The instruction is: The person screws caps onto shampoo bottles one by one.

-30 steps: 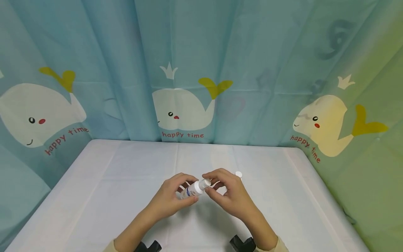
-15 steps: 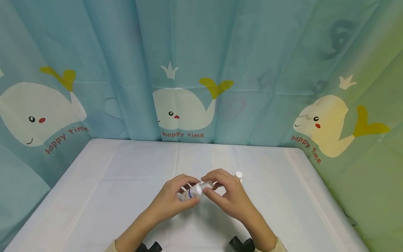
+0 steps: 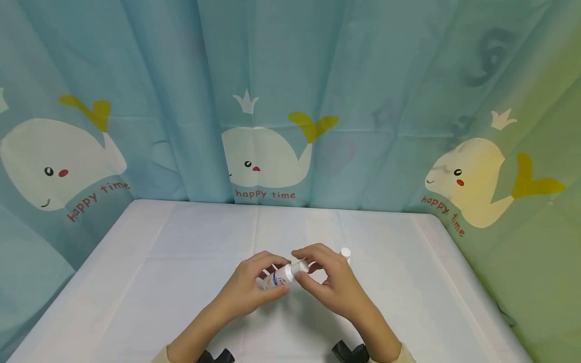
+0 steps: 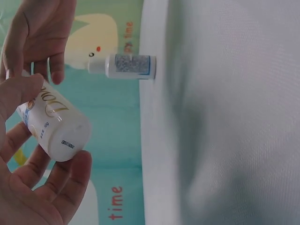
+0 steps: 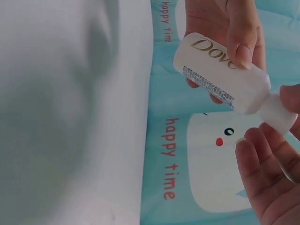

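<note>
My left hand (image 3: 249,285) grips a small white Dove bottle (image 3: 282,276) above the table, tilted with its cap end toward the right. Gold lettering shows on the bottle (image 5: 215,70) in the right wrist view, where the left thumb presses its side. The right hand (image 3: 333,277) pinches the white cap (image 5: 276,112) between thumb and fingers. The cap sits on the bottle's neck. From the left wrist camera, the rounded base of the bottle (image 4: 70,136) faces the view, and the cap is mostly hidden behind the fingers.
A second white bottle (image 4: 132,65) with a printed label stands upright on the table, partly hidden behind the right hand in the head view. White cloth covers the table (image 3: 190,242). A blue-green curtain (image 3: 372,75) with printed whales hangs behind and around it.
The bottle and both hands have shifted very slightly to the right. The right thumb and fingers have changed their position a little on the cap; the left hand keeps its hold.
</note>
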The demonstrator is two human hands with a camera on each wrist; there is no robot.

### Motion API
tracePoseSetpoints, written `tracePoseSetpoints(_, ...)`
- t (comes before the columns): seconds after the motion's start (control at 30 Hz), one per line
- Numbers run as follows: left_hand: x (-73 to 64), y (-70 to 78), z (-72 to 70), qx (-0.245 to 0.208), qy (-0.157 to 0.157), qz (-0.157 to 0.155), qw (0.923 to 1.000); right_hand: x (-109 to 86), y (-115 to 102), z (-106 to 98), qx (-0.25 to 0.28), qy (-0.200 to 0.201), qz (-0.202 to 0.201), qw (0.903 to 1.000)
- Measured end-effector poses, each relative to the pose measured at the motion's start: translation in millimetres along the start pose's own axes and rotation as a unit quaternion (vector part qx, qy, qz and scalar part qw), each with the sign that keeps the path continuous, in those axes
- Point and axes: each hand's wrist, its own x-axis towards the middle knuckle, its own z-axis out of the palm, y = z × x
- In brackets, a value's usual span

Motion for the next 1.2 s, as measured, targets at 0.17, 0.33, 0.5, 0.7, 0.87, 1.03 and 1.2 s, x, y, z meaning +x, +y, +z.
tracePoseSetpoints(0.17, -1.1, 1.3, 1.7, 0.000, -0.007, 0.006, 1.0000, -0.6, -1, 2, -0.001, 0.000, -0.018, 0.9998)
tracePoseSetpoints(0.33, 0.2, 0.4, 0.6, 0.005, -0.001, 0.003, 1.0000, -0.3, 0, 1, 0.010, -0.007, -0.034, 0.9993)
tracePoseSetpoints(0.5, 1.2, -0.4, -1.6, 0.006, 0.006, 0.003, 1.0000, -0.2, 0, -2, 0.010, -0.013, -0.027, 0.9995)
tracePoseSetpoints(0.7, 1.5, 0.0, -3.1, 0.004, -0.002, -0.007, 1.0000, -0.4, 0, -4, 0.005, -0.018, 0.004, 0.9998)
tracePoseSetpoints(0.87, 2.1, 0.1, -4.8, 0.007, 0.002, -0.014, 0.9999, -0.5, 0, -8, 0.021, -0.028, 0.003, 0.9994)
tracePoseSetpoints(1.03, 2.2, 0.7, -5.5, 0.005, -0.003, -0.018, 0.9998, 0.1, 1, -8, 0.016, -0.025, -0.004, 0.9995)
tracePoseSetpoints(1.2, 1.2, 1.3, -5.4, 0.004, -0.001, -0.021, 0.9998, -0.6, 0, -8, 0.008, -0.026, 0.021, 0.9994)
